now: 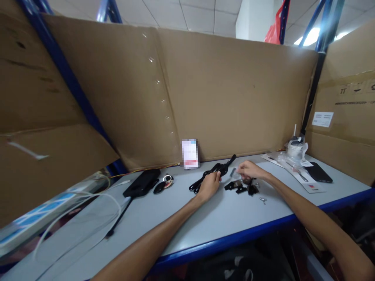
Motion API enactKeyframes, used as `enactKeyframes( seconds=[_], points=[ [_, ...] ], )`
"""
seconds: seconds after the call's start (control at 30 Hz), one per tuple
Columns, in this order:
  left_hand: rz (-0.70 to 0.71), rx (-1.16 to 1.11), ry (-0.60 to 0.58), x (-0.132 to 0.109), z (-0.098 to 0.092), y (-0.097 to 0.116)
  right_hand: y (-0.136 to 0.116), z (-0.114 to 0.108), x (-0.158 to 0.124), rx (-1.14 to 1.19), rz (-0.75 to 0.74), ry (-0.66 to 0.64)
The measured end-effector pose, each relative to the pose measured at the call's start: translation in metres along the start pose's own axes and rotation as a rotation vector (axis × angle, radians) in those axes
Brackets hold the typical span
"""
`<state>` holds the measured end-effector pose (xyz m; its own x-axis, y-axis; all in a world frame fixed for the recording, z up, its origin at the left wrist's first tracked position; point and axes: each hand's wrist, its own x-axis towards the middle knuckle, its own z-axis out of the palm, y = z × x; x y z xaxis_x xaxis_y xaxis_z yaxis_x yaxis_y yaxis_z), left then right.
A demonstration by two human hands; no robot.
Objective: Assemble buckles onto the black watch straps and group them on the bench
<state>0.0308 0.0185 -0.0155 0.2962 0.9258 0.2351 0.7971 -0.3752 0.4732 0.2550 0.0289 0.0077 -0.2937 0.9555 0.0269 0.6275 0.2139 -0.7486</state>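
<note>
My left hand point(209, 185) is closed on a black handled tool point(199, 182), one of several long black parts lying together at the middle of the table. To its right, my right hand point(249, 170) pinches a small clear plastic piece point(234, 173) between thumb and fingers. Just below that hand lie several small black brackets point(240, 189). Small silver metal parts point(263, 200) rest on the table to the right of them.
A black power bank point(142, 183), keys point(168, 182) and white cables lie left, beside a power strip point(38, 212). A blurred card point(190, 154) leans on the cardboard wall point(234, 97). At right are plastic packaging point(293, 166), a cup point(295, 147) and a black phone point(320, 172).
</note>
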Motion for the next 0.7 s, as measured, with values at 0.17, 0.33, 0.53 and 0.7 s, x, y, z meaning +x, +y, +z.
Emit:
enactKeyframes(
  seconds=[0.17, 0.33, 0.53, 0.7],
  points=[
    [-0.075, 0.273, -0.095, -0.003, -0.012, 0.001, 0.017, -0.014, 0.005, -0.401, 0.079, 0.162],
    [0.0, 0.408, -0.081, -0.011, -0.019, 0.008, 0.017, -0.004, 0.006, -0.548, 0.084, 0.22],
    [0.076, 0.489, -0.052, -0.011, -0.036, 0.011, 0.006, -0.004, -0.002, -0.755, 0.016, 0.355],
    [0.255, 0.22, 0.094, -0.033, -0.068, 0.031, -0.04, -0.002, -0.045, -0.514, -0.281, 0.582]
  ],
)
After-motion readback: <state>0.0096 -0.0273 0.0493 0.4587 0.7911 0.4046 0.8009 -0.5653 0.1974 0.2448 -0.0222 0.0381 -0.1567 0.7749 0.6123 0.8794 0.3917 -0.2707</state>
